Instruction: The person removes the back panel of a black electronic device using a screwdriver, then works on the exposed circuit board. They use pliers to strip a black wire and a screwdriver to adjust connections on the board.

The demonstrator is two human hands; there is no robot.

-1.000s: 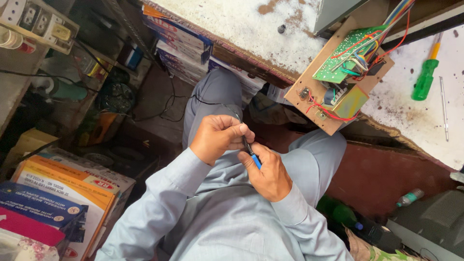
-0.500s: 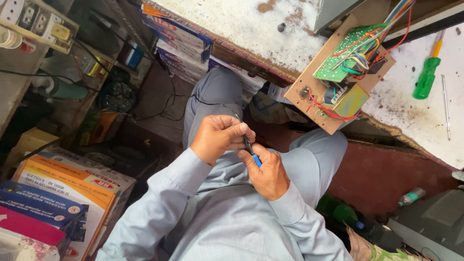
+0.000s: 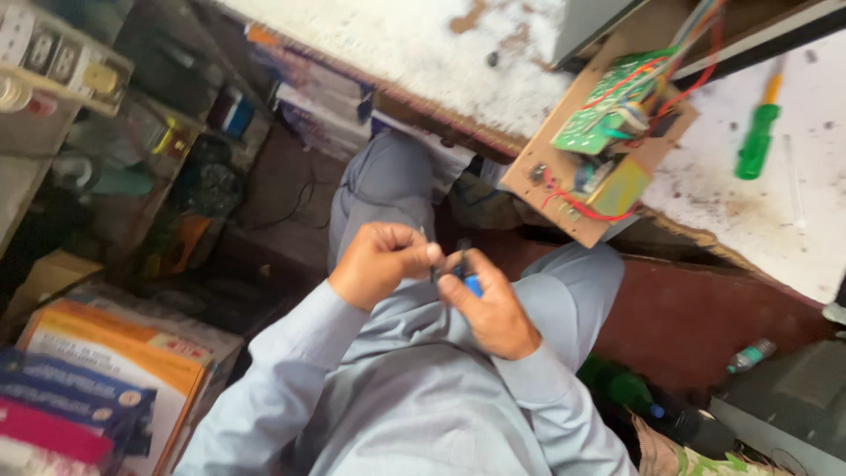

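Observation:
My left hand (image 3: 379, 263) and my right hand (image 3: 489, 304) meet over my lap, both in grey sleeves. My right hand grips a small tool with a blue handle (image 3: 471, 284), its dark tip pointing toward my left fingers. My left hand pinches something small and thin at its fingertips; the blur hides what it is. Above them, a wooden board carrying a green circuit board (image 3: 599, 119) with red and coloured wires overhangs the edge of the white worktable (image 3: 423, 44).
A green-handled screwdriver (image 3: 756, 141) lies on the worktable at the right. Stacked colourful boxes (image 3: 97, 388) fill the lower left. A switch panel (image 3: 53, 57) and cluttered shelves stand at the left. A small bottle (image 3: 751, 354) lies on the floor at the right.
The view has shifted slightly and blurred. My hands stay together over my lap, the left fingertips now closer to the tool's tip.

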